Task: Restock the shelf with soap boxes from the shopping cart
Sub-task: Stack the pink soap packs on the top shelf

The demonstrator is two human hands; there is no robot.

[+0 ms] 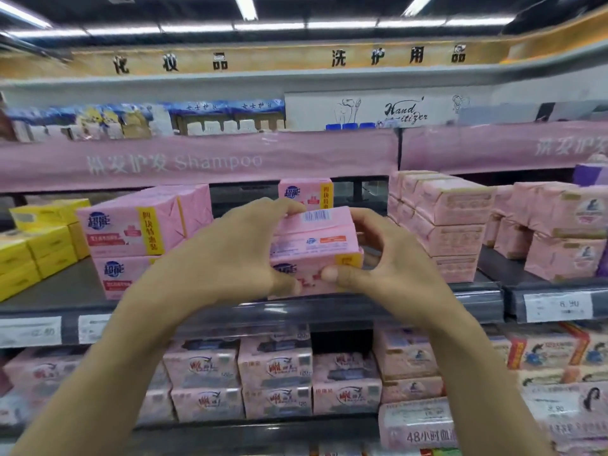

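The left hand [230, 251] and the right hand [388, 258] both grasp one pink rectangular soap box [316, 245], fingers curled over its top, thumbs on its front. The box is over the front edge of the dark shelf [263, 311], near a stack of similar pink boxes [138, 232] at its left. Farther back stands another pink box [304, 192].

Dark ceiling [329, 6], fluorescent strip lights [245, 6], wooden signboard [279, 59], pink banner [197, 159]
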